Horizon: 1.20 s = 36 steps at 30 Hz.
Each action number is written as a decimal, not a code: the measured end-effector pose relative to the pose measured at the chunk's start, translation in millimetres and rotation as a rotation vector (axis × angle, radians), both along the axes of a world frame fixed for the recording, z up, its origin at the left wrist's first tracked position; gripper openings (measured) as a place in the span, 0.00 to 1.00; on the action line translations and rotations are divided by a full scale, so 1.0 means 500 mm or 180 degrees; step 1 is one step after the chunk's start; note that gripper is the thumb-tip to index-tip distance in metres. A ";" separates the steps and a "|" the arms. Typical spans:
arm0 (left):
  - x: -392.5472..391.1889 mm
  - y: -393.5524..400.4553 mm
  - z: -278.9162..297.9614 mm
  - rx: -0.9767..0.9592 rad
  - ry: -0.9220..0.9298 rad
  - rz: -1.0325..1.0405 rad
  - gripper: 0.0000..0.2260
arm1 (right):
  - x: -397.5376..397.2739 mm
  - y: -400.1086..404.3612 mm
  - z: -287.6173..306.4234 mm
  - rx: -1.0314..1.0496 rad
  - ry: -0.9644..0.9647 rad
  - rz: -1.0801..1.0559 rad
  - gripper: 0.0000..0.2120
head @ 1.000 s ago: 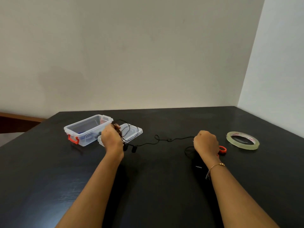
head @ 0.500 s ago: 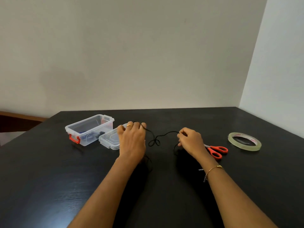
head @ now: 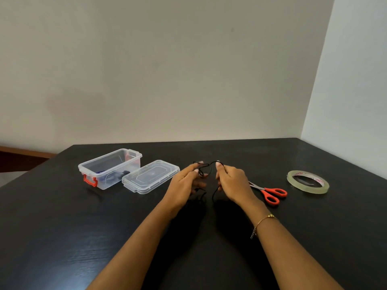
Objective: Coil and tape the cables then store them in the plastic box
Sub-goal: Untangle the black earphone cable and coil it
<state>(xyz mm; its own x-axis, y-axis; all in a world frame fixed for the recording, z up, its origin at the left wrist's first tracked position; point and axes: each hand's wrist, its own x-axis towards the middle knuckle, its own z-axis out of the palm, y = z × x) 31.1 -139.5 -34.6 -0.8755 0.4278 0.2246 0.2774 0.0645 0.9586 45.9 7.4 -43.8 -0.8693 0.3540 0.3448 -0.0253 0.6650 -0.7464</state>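
Note:
A thin black cable (head: 204, 169) hangs in loose loops between my two hands above the middle of the black table (head: 62, 227). My left hand (head: 185, 184) holds one part of it with the fingers spread. My right hand (head: 232, 183) pinches the other part close by. The clear plastic box (head: 110, 168) with red latches stands open at the left, with dark and blue cable inside. Its clear lid (head: 150, 176) lies beside it on the right. A roll of clear tape (head: 307, 182) lies flat at the right.
Red-handled scissors (head: 270, 193) lie just right of my right hand, blades toward it. The table meets a pale wall at the back and another on the right. A wooden ledge (head: 23, 152) shows at the far left.
My hands have come closer together and lifted the cable off the table into small loops. My left hand has moved right, away from the lid.

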 end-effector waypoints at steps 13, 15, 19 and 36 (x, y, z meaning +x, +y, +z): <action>-0.024 0.002 0.005 0.1554 -0.0579 0.1038 0.30 | 0.004 0.018 -0.008 0.1084 -0.0560 0.0138 0.28; -0.024 0.001 0.001 0.1453 -0.0485 0.1220 0.32 | 0.001 0.018 -0.010 0.1022 -0.0452 0.0206 0.28; -0.030 -0.006 -0.003 0.1173 -0.0209 0.1699 0.28 | 0.006 0.015 -0.009 0.1138 -0.0167 0.0421 0.28; -0.028 -0.009 0.000 0.0604 -0.0475 0.0635 0.33 | -0.002 -0.002 -0.009 0.0106 -0.0061 0.0048 0.13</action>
